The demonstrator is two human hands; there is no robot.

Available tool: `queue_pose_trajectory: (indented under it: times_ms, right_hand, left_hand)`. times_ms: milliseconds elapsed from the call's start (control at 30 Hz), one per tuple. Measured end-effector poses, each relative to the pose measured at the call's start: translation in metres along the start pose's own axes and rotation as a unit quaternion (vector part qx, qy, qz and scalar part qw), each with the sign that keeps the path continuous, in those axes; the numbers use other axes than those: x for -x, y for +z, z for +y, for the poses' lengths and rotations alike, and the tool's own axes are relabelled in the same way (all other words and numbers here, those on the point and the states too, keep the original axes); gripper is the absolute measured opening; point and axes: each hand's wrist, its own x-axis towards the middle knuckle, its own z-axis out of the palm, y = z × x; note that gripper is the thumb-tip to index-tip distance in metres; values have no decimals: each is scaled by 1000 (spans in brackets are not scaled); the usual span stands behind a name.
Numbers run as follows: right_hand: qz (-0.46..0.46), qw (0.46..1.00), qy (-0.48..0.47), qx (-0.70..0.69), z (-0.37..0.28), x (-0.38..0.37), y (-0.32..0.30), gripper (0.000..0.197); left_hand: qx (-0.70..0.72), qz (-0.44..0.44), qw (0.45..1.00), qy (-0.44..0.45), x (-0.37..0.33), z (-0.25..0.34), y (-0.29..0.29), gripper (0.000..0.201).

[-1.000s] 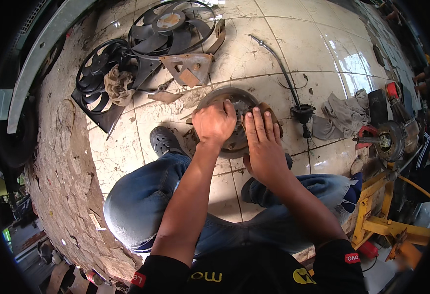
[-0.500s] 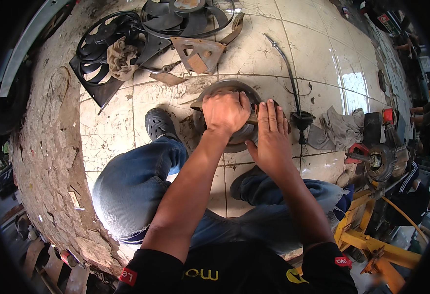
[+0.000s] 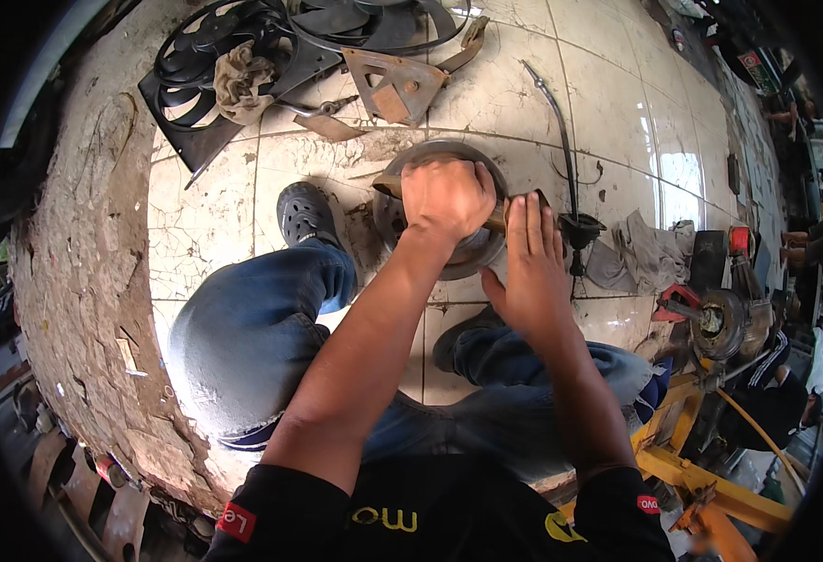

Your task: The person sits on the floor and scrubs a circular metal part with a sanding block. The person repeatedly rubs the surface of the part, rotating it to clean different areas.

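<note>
A round grey metal disc (image 3: 391,225), like a brake disc or drum, lies flat on the tiles between my feet. Over it my left hand (image 3: 449,195) is closed in a fist around a curved brown metal piece (image 3: 387,185), whose end sticks out on the left. Most of that piece is hidden under the fist. My right hand (image 3: 531,253) lies just right of the disc, fingers stretched out and together, its fingertips against a brown curved edge (image 3: 543,199). Whether that edge belongs to the same piece I cannot tell.
Black fan assemblies (image 3: 205,89) with a crumpled rag (image 3: 243,84) lie at the far left, beside a rusty bracket (image 3: 394,86). A black cable (image 3: 561,140) runs behind my right hand. Grey cloths (image 3: 655,251) and a yellow frame (image 3: 711,478) are on the right.
Both hands have shifted slightly right across the disc, the curved brown metal piece moving along with my left fist. The whole view has also moved a little.
</note>
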Motion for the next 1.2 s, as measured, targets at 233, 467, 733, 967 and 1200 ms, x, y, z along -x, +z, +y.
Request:
queue_pose_trajectory:
  times_ms: [233,467,733,967,1200]
  right_hand:
    - [-6,1000,17,0,3,-5,0,94]
    - [-18,1000,14,20,-2,13,0,91]
    - [-15,999,28,-4,-2,2,-5,92]
    - [-3,999,32,0,3,-10,-1,93]
    - [-19,999,20,35,-3,10,-3,91]
  left_hand:
    - [8,2,1000,-1,0,3,0,48]
    - [2,35,999,8,1,0,7,48]
    - [-2,7,1000,-5,4,3,-2,44]
    - [7,6,1000,-13,-2,7,-2,46]
    - [7,-12,999,-46,2,10,-3,48]
